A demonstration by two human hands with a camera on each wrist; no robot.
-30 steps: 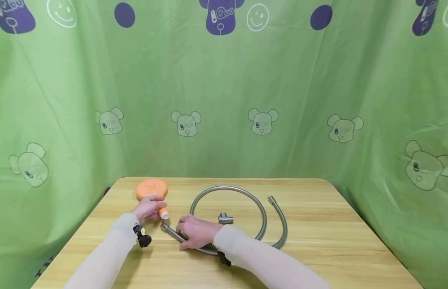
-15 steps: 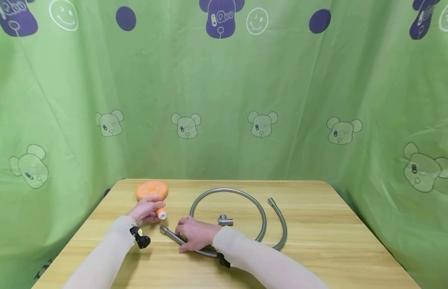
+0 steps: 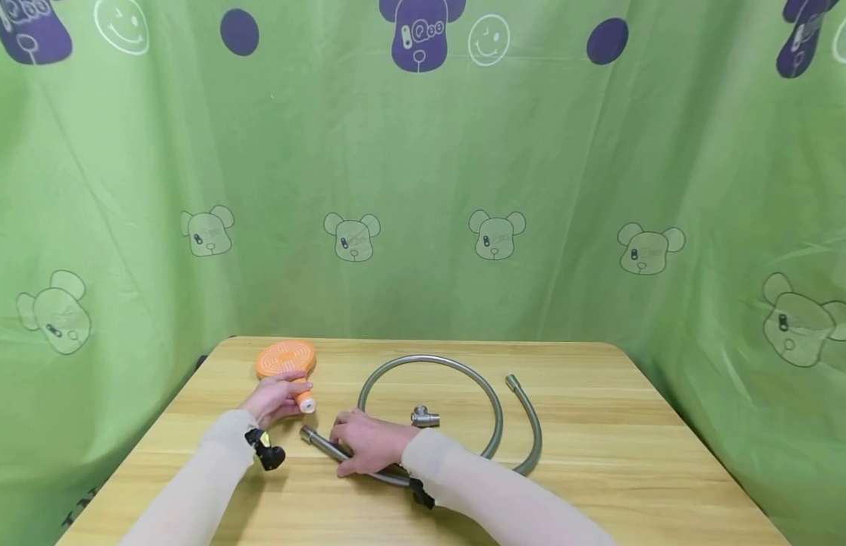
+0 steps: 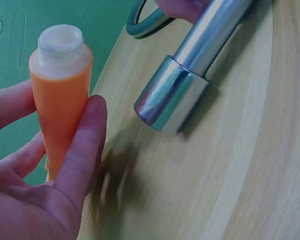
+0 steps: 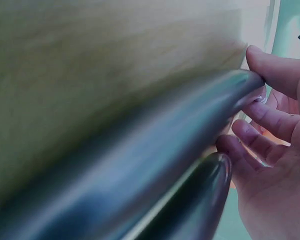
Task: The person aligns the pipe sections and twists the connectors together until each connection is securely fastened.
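My left hand (image 3: 271, 398) grips the handle of an orange shower head (image 3: 286, 356) at the table's left side, its round spray face turned up. In the left wrist view the handle (image 4: 65, 110) sits between thumb and fingers, with its white connector end (image 4: 61, 47) bare. My right hand (image 3: 371, 441) pinches a grey metal shower hose (image 3: 429, 357) just behind one end. That end's metal fitting (image 4: 171, 95) points toward the shower handle, a small gap apart. Up close in the right wrist view, the thumb and fingertips are on the hose (image 5: 155, 140).
Inside the hose loop lies a small metal tee fitting (image 3: 425, 416). The hose's other end (image 3: 512, 381) rests on the wooden table (image 3: 621, 440) to the right. A green curtain (image 3: 423, 296) with bear prints hangs behind and on both sides.
My left hand has shifted slightly left with the shower handle. The hose end has moved slightly left and nearer me, my right hand keeping its hold.
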